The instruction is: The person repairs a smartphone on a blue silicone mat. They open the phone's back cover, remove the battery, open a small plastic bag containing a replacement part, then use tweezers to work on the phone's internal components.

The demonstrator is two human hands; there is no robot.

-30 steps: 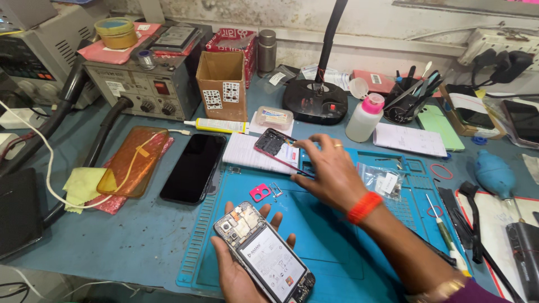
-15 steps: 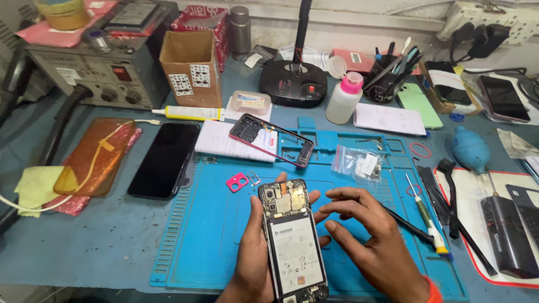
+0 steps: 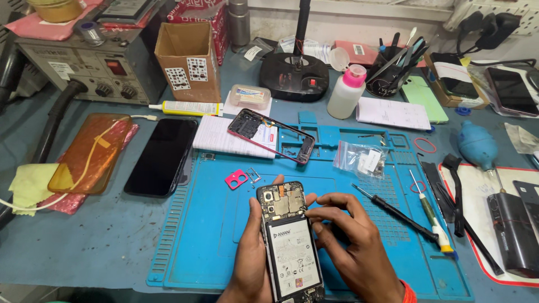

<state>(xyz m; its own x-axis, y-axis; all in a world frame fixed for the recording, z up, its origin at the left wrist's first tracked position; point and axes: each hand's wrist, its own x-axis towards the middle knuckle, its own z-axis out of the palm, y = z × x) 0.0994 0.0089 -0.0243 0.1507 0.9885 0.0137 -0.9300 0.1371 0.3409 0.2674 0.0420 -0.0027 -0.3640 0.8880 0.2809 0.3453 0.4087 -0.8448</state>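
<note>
The person's left hand (image 3: pixel 251 264) holds an opened phone (image 3: pixel 289 244) over the blue work mat (image 3: pixel 185 247). The fingers are curled around the phone's left side, with the thumb lying along its edge. The phone's back is off, so its white battery and small dark boards show.

One second ago the right hand (image 3: pixel 351 241) was stretched out far up the mat, next to the dark red phone frame (image 3: pixel 272 136). Now it has come back to the phone. Its fingers are bent and pinched together, and the tips touch the top right corner of the phone, beside the boards. Whether something tiny sits between the fingertips cannot be seen.

The frame lies alone again, partly on a white notepad (image 3: pixel 216 136). The phone has also moved closer in and stands straighter in the picture. So the work looks like it has turned from the frame to the inside of the phone. A black screwdriver (image 3: pixel 396 212) lies untouched just to the right, and a small pink part (image 3: pixel 236 179) lies above the phone.
</note>
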